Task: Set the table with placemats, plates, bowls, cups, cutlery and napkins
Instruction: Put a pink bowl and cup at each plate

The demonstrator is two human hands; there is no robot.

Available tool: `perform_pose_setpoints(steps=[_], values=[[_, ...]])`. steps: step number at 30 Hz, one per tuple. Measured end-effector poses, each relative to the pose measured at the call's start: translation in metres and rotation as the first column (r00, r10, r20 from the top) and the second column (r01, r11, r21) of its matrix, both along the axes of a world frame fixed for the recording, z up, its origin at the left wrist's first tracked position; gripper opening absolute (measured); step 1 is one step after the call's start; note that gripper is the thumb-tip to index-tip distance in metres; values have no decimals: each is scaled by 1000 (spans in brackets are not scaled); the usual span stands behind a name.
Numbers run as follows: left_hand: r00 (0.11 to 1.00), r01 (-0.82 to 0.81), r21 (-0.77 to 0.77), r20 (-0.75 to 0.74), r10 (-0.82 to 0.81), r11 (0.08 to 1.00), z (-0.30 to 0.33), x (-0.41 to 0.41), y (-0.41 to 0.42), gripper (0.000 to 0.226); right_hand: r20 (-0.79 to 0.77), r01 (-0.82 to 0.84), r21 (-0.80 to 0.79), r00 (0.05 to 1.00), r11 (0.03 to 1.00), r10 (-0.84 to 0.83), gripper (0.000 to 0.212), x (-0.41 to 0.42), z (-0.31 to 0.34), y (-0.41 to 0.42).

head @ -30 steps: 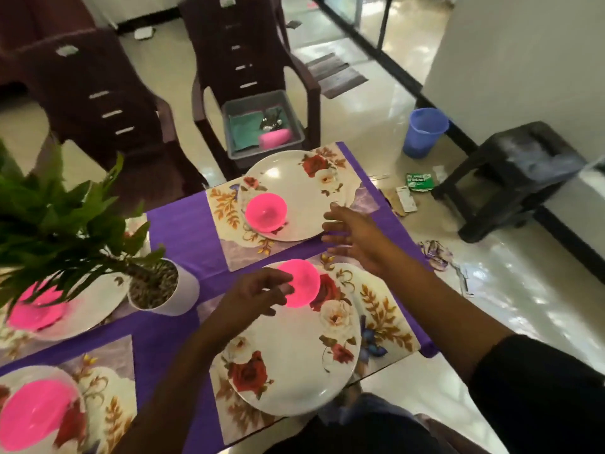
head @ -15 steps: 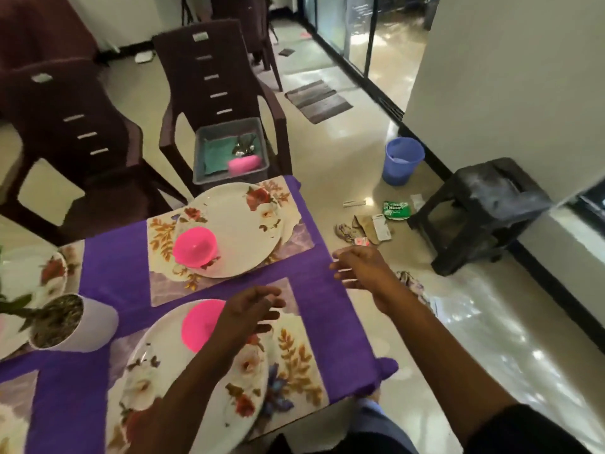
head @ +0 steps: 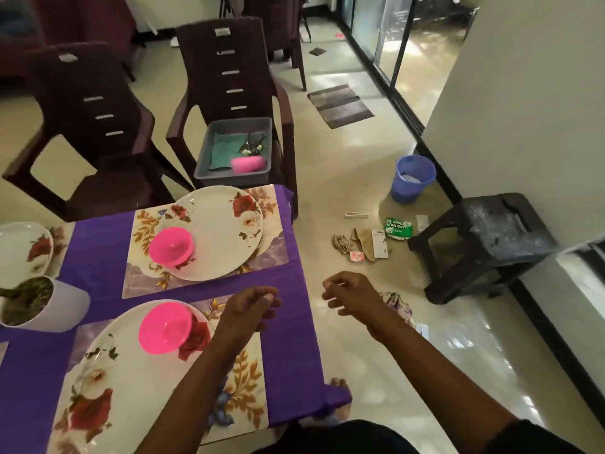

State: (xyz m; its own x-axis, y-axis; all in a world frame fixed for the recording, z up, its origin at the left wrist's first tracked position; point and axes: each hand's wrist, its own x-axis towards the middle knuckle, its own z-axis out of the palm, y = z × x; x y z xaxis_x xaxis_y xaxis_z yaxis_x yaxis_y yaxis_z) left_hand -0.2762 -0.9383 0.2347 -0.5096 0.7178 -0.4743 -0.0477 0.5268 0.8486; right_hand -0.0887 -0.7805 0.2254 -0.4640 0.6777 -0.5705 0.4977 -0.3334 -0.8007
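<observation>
Fingers of left hand (head: 250, 306) and right hand (head: 348, 294) hang loosely curled, holding nothing, beside glossy round pink bowl (head: 165, 327) on floral plate (head: 131, 371).

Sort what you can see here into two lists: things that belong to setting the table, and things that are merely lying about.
Belongs to the job:
- placemats
- flowered plates
- pink bowls
- grey tub on the chair, holding green cloth, cutlery and a pink item

Just lying about:
- plant pot
- blue bucket
- floor litter
- dark stool
- doormat
</observation>
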Motion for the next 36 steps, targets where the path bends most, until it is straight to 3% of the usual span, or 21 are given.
perform_pose_setpoints(steps=[10,13,15,17,23,29,36], values=[[999,-42,-9,-34,42,999,-9,26,42,18,17,-164,93,986,982,163,11,16,-6,55],[982,-15,-51,-191,5,999,-17,34,68,16,65,-263,164,965,951,256,7,17,-27,100],[940,6,-78,-341,-33,997,-17,41,80,15,134,-370,264,929,891,346,7,17,-42,128],[916,-40,-51,-401,16,998,-19,50,101,18,199,-489,324,872,810,447,10,19,-52,159],[908,-202,-42,-383,171,979,-8,75,167,18,292,-708,365,704,604,648,21,21,-49,245],[917,-256,-50,-329,226,965,-2,67,203,18,297,-757,382,644,530,705,23,-26,-32,306],[876,-316,-9,-388,288,949,-11,-1,245,22,263,-798,428,559,425,786,27,-130,-10,338]])
